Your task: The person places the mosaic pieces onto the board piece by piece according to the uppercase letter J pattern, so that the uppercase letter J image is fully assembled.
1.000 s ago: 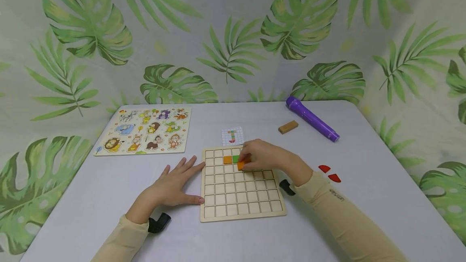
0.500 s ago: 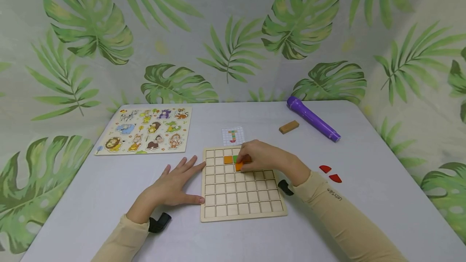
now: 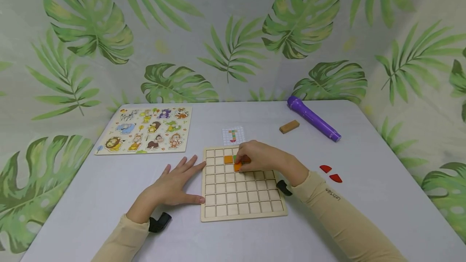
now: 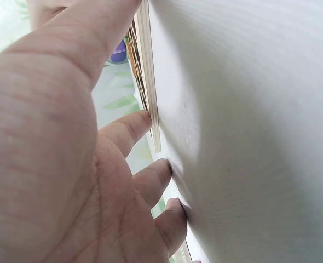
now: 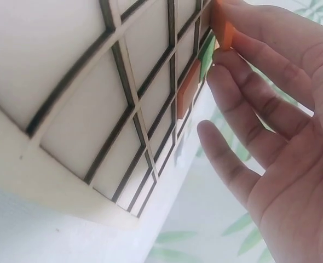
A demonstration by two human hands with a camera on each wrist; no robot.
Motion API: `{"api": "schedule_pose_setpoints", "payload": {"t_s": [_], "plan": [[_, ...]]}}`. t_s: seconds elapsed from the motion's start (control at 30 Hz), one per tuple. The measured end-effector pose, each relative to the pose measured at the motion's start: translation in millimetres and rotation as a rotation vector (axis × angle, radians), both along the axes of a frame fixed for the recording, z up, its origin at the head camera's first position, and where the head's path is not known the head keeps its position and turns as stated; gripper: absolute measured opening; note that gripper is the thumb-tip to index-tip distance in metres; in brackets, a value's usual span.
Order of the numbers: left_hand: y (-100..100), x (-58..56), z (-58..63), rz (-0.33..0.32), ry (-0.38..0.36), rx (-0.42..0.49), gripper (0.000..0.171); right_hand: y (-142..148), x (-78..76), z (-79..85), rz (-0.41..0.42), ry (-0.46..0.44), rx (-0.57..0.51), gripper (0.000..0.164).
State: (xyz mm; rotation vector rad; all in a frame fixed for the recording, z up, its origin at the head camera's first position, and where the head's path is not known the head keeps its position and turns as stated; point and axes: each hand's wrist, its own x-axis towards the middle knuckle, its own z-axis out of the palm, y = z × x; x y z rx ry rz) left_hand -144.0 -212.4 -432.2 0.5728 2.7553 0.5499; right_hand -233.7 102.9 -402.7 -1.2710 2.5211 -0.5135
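An orange square tile (image 3: 237,167) is pinched between thumb and finger of my right hand (image 3: 263,156), over the wooden grid board (image 3: 244,197). It appears slightly tilted against the board in the right wrist view. Just above, a row holds an orange tile (image 3: 228,159), a green tile (image 5: 206,56) and another orange tile (image 3: 246,159), partly hidden by my fingers. My left hand (image 3: 171,187) lies with fingers spread, its thumb and index fingertips touching the board's left edge. A small pattern card (image 3: 233,136) with a coloured J-like figure lies behind the board.
Two red quarter-round pieces (image 3: 335,178) lie right of the board. Behind them are a wooden block (image 3: 289,126) and a purple microphone (image 3: 314,119). An animal puzzle board (image 3: 143,130) sits at the back left. A leaf-patterned cloth hangs behind the table.
My right hand has shifted the orange tile slightly left, bringing it into the cell below the green tile. The left hand has stayed at the board's edge.
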Motion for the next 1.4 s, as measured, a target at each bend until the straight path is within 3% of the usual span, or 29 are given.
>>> {"api": "schedule_pose_setpoints", "payload": {"t_s": [1.4], "plan": [[2.1, 2.5, 4.7, 0.011, -0.019, 0.007, 0.109, 3.7, -1.6, -2.2, -0.002, -0.027, -0.025, 0.010]]}}
